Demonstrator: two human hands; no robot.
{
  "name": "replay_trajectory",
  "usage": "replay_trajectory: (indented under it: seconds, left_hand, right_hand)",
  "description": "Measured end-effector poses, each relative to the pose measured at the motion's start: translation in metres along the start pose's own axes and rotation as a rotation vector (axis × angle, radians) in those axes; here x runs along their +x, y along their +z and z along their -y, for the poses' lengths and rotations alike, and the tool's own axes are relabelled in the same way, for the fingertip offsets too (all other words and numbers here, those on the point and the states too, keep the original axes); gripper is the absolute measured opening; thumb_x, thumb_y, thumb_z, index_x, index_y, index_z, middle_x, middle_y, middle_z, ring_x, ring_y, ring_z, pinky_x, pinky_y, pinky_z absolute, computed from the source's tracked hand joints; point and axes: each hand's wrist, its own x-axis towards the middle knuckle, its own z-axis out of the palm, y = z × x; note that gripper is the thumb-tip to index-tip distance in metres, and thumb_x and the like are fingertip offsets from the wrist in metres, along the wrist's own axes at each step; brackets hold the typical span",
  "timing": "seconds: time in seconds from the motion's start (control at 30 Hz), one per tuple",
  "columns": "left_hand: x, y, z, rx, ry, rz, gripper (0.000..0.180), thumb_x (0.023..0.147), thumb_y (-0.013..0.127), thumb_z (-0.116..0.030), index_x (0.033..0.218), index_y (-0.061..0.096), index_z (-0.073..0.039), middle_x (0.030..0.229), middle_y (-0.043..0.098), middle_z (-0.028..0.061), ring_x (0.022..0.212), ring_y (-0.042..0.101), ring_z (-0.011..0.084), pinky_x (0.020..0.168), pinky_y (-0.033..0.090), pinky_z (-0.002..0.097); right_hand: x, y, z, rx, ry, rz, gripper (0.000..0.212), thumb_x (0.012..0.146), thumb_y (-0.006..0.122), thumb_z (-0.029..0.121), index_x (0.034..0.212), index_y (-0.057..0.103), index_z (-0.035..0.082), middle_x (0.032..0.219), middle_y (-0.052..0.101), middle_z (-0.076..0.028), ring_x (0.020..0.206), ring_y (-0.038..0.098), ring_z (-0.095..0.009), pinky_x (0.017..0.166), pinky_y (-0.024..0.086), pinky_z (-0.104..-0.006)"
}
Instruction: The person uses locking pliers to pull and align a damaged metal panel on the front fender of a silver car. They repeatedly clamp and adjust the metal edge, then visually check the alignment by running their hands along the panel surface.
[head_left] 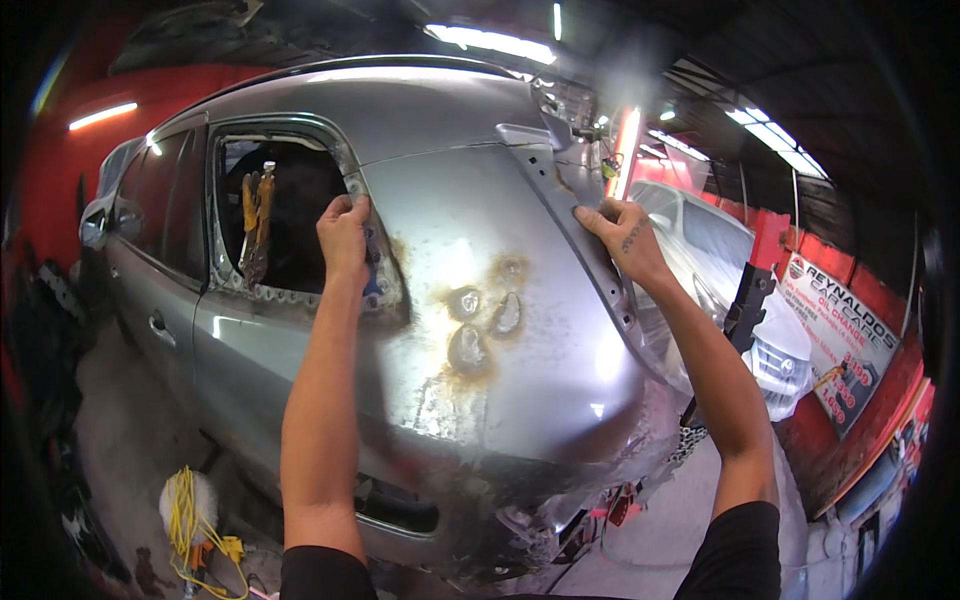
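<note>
A grey car rear quarter panel (560, 340) spans the space between my hands. My left hand (343, 238) is closed on its edge at the window opening, fingers curled over the flange. At the panel's rear edge, my right hand (622, 236) grips the dark flange with holes in it, thumb toward the panel. Rust-brown marks surround several bare, dented patches (468, 348) on the metal. A pair of yellowish locking pliers (256, 225) stands upright at the lower edge of the window opening, left of my left hand.
The car's rear side door (160, 250) lies to the left. A plastic-covered white car (700, 245) stands behind at right, near a red-and-black post (757, 285) and a printed banner (840, 335). A yellow cord (185, 515) hangs over a round pale object at lower left.
</note>
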Motion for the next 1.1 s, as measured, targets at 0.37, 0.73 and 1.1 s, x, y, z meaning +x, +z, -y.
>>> replay_trajectory:
  seconds: [0.37,0.73,1.1]
  left_hand:
    - [-0.001,0.002,0.0,0.003,0.007,-0.022,0.013,0.094,0.069,-0.012,0.093,0.072,0.001,0.082,0.067,0.0015,0.074,0.056,0.0099,0.069,0.043,0.028]
    - [-0.001,0.002,-0.002,0.011,-0.022,-0.022,0.026,0.092,0.071,-0.01,0.069,0.06,-0.005,0.067,0.051,-0.004,0.063,0.043,0.0077,0.058,0.035,0.0302]
    - [-0.016,0.011,-0.011,0.091,-0.026,-0.04,0.016,0.091,0.071,-0.013,0.093,0.072,0.003,0.082,0.066,0.0032,0.071,0.057,0.0124,0.065,0.044,0.03]
  right_hand:
    - [-0.012,-0.017,0.026,-0.005,-0.176,0.053,0.045,0.092,0.07,0.038,0.094,0.072,-0.007,0.078,0.07,-0.015,0.072,0.065,-0.019,0.072,0.05,-0.0356]
    - [-0.007,-0.024,0.023,0.192,-0.055,0.188,0.038,0.092,0.073,0.032,0.09,0.073,-0.006,0.072,0.065,-0.005,0.062,0.061,-0.012,0.058,0.049,-0.0279]
    - [-0.009,-0.023,0.012,0.146,-0.021,0.134,0.038,0.085,0.074,0.034,0.09,0.075,-0.004,0.074,0.066,-0.007,0.069,0.06,-0.016,0.068,0.046,-0.0348]
